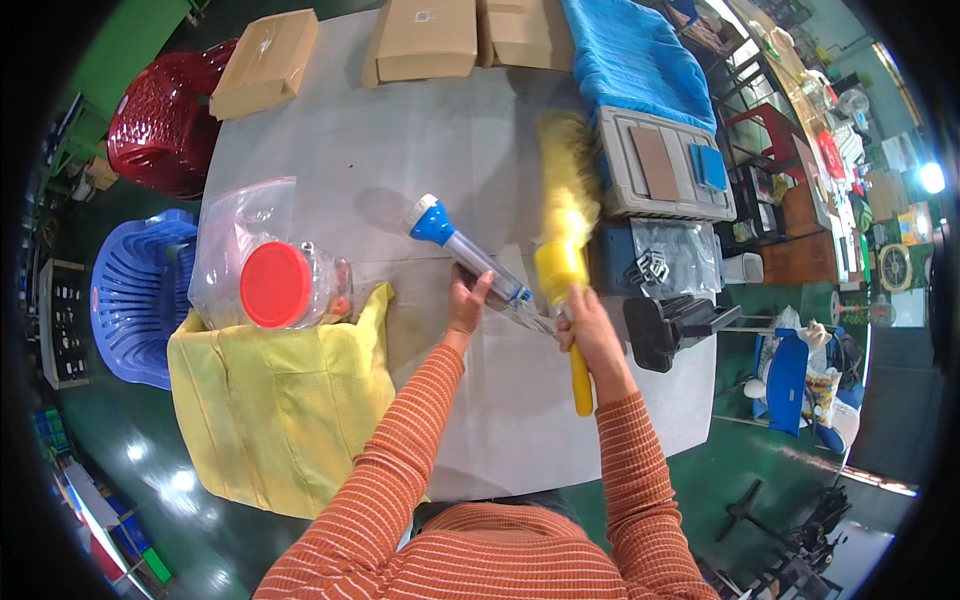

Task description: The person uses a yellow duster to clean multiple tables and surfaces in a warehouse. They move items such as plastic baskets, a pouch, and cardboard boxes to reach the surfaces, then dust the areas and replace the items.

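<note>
Near the middle of the table, my left hand (467, 300) is closed round a clear tube with a blue flared head (452, 240) and a white end cap, shaped like a flashlight. It is tilted, its head pointing up and left. My right hand (592, 330) grips a yellow duster (568, 195) by its handle, with the fluffy head pointing away from me and smeared by motion. Some clear, shiny plastic shows between the two hands, near the tube's lower end; I cannot tell what it belongs to.
Left on the table are a yellow cloth (285, 410), a red-lidded clear jar (275, 285) and a zip bag (240, 225). Cardboard boxes (425, 40) line the far edge. To the right stand a grey bin (620, 165), a blue towel (640, 60) and a black device (660, 335).
</note>
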### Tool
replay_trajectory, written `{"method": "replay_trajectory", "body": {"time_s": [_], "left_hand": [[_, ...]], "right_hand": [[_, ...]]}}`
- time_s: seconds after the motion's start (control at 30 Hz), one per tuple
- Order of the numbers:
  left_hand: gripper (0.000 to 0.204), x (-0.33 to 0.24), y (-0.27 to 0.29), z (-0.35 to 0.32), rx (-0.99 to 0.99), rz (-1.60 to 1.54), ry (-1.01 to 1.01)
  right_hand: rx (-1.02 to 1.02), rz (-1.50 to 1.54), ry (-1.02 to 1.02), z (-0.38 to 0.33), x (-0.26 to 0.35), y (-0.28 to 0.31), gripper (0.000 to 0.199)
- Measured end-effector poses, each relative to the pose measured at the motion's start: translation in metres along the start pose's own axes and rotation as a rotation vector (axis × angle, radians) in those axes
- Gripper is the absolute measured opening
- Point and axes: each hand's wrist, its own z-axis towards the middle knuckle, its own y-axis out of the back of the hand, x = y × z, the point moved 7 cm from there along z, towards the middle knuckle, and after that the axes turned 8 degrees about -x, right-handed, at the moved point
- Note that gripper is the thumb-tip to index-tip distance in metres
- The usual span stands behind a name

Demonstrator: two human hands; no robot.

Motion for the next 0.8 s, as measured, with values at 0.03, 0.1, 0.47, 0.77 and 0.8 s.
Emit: {"method": "replay_trajectory", "body": {"time_s": [0.03,0.1,0.47,0.77,0.8], "left_hand": [[0.047,-0.004,-0.002,0.0,-0.004,0.028,-0.004],[0.045,0.004,0.006,0.008,-0.018,0.117,-0.022],[0.05,-0.016,-0.113,0.112,0.106,0.923,-0.045],[0.056,-0.001,-0.181,0.151,-0.015,1.042,-0.083],[0.057,0.008,-0.178,0.158,-0.011,0.977,-0.068]], "right_hand": [[0.015,-0.022,0.0,0.001,-0.005,0.002,0.034],[0.134,-0.048,0.012,-0.029,0.005,-0.003,0.043],[0.115,-0.127,0.319,-0.126,0.001,0.083,0.068],[-0.322,0.101,0.404,-0.145,0.019,0.19,0.062],[-0.314,0.085,0.403,-0.144,0.02,0.19,0.061]]}}
